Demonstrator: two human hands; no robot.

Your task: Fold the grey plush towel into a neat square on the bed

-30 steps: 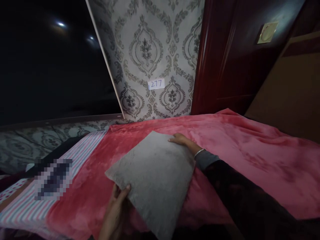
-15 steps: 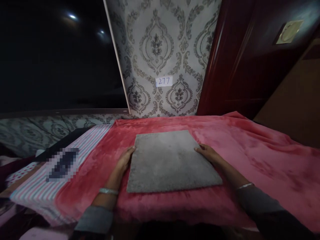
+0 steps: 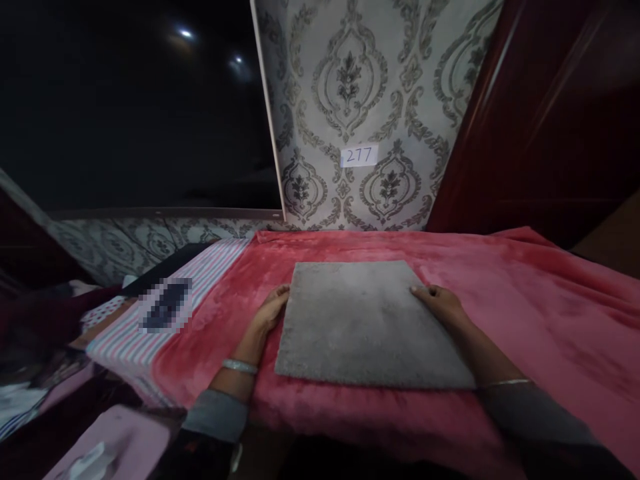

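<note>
A grey, short-piled square mat (image 3: 370,327) lies over the pink-red plush blanket (image 3: 540,320) in the middle of the view. My left hand (image 3: 273,308) closes on its left edge, thumb along the rim and the other fingers partly hidden. On the opposite side, my right hand (image 3: 439,303) pinches the right edge, with the thumb on top and fingertips out of sight beneath. Both wrists wear thin bands. Whether the mat rests fully on the blanket or is slightly raised, I cannot tell.
A striped cloth (image 3: 135,333) runs along the left, with a blurred dark item (image 3: 167,305) on it. Behind stand a large dark screen (image 3: 140,120), patterned wallpaper with a "277" paper label (image 3: 359,155), and a dark red panel (image 3: 545,127). A pink object (image 3: 115,440) sits at lower left.
The view has turned left, so everything appears further right. The mat looks slightly rotated, its near right corner lower. Both hands keep their hold on its edges.
</note>
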